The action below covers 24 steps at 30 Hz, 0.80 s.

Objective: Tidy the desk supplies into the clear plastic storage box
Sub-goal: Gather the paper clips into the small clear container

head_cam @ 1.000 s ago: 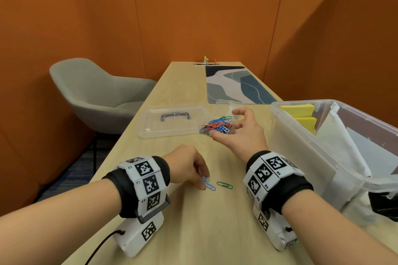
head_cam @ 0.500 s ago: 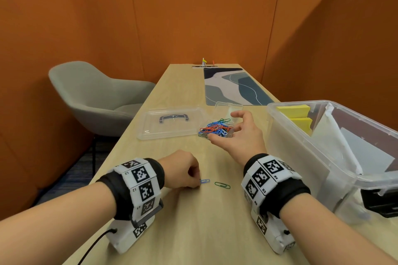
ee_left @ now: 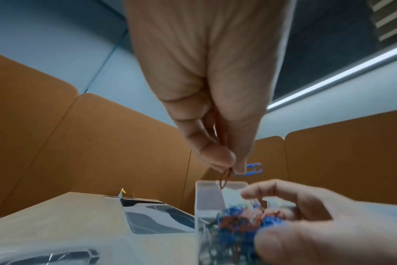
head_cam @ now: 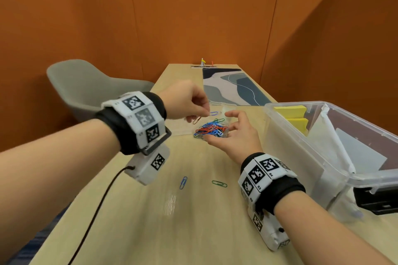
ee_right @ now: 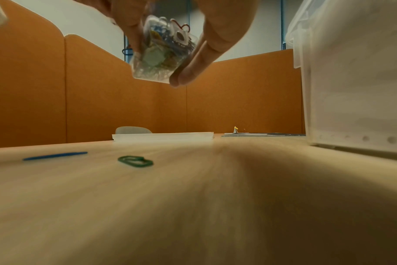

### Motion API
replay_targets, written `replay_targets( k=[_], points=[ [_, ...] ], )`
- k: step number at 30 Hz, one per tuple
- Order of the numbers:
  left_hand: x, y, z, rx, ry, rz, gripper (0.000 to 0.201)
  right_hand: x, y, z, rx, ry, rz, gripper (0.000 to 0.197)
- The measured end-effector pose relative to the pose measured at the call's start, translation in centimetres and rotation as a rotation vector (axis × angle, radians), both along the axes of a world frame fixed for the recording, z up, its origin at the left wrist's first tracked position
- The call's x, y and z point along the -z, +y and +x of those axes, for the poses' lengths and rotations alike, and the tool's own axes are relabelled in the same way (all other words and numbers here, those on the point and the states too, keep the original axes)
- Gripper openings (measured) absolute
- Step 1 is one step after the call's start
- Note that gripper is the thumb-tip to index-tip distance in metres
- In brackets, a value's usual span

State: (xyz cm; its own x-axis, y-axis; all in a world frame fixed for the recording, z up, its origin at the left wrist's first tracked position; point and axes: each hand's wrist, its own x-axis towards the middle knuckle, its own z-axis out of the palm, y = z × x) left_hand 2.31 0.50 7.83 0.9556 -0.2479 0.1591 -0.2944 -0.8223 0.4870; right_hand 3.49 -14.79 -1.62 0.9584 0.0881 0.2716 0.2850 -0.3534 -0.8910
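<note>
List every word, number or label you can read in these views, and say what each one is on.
"R4": on the right wristband, beside a square code marker.
"R3": on the same wristband, one panel lower.
Left wristband: small labels beside its markers, too blurred to read.
Storage box and paper clip case: no text visible.
</note>
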Motion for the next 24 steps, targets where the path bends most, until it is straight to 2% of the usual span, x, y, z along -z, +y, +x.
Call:
replay_targets(
  k=[3, 6, 8, 9, 11, 13, 20, 24],
  points=[
    [1.4, -0.2, 0.0, -0.007, -0.008, -0.123, 0.008, -0.1, -0.2, -0.1, 0.003, -0.022, -0.001, 0.070],
    [2.6, 1.6, -1.0, -0.142, -0.096, -0.278, 0.006, -0.2, -0.4, 0.0, 0.012, -0.024, -0.001, 0.070],
    [4.3, 3.5, -1.6, -0.249, -0.043, -0.223, 0.012, -0.2, -0.5, 0.2, 0.015, -0.025, 0.000, 0.070],
    [5.5, 4.1, -1.9, -0.264, 0.060, -0.146, 0.016, -0.2, -0.5, 0.3, 0.015, -0.027, -0.002, 0.069],
    [8.0, 4.5, -2.7, -0.239, 0.306, 0.010, 0.023, -0.2, -0.6, 0.3, 0.015, -0.025, 0.000, 0.069],
    [9.8, 3.8, -3.1, -0.193, 0.434, 0.050, 0.026, -0.2, -0.6, 0.3, 0.018, -0.026, 0.003, 0.069],
    [10.5, 1.9, -2.4, -0.134, 0.516, 0.026, 0.002, -0.2, -0.6, 0.2, 0.046, -0.040, 0.007, 0.070],
    [10.7, 2.1, -2.6, -0.089, 0.461, 0.129, 0.005, -0.2, -0.6, 0.2, 0.042, -0.037, 0.013, 0.070]
  ],
)
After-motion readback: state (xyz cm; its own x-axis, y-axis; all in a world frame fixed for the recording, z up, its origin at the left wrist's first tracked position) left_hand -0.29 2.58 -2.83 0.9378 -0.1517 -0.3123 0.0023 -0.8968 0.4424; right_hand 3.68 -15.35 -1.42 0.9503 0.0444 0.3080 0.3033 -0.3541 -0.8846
